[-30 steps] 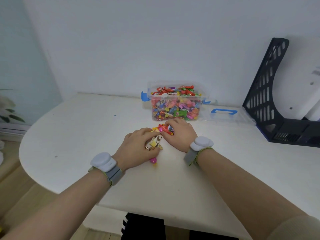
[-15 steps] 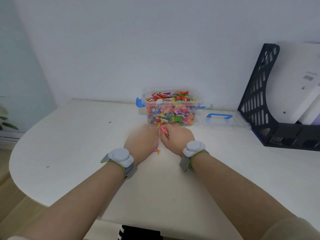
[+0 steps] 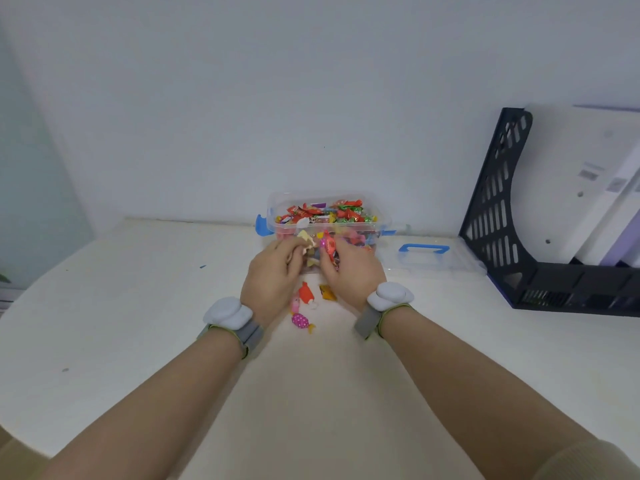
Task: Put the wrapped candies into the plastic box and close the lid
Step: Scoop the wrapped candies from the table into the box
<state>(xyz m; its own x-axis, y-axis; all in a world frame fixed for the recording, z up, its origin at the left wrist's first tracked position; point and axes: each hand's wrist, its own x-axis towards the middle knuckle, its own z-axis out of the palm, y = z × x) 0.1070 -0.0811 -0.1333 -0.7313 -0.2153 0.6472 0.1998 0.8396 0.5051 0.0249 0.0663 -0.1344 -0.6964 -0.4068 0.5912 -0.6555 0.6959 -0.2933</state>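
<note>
A clear plastic box (image 3: 382, 216) heaped with colourful wrapped candies (image 3: 325, 211) stands at the back of the white table, against the wall. Its clear lid (image 3: 429, 261) with a blue handle lies flat to the box's right. My left hand (image 3: 273, 278) and my right hand (image 3: 349, 268) are raised side by side just in front of the box, each closed around a clump of candies; a pale wrapper pokes from the left, a pink and red one from the right. Three loose candies lie on the table below my hands: a red one (image 3: 306, 293), an orange one (image 3: 327, 292), a pink dotted one (image 3: 300, 321).
A dark perforated file rack (image 3: 498, 216) holding white folders stands at the right, just past the lid. The round white table (image 3: 138, 306) curves off at the left and front. Both of my wrists wear grey bands with white pods.
My hands have scooped candies off the table and risen toward the box's front wall. A few candies have dropped out and now lie on the table beneath them.
</note>
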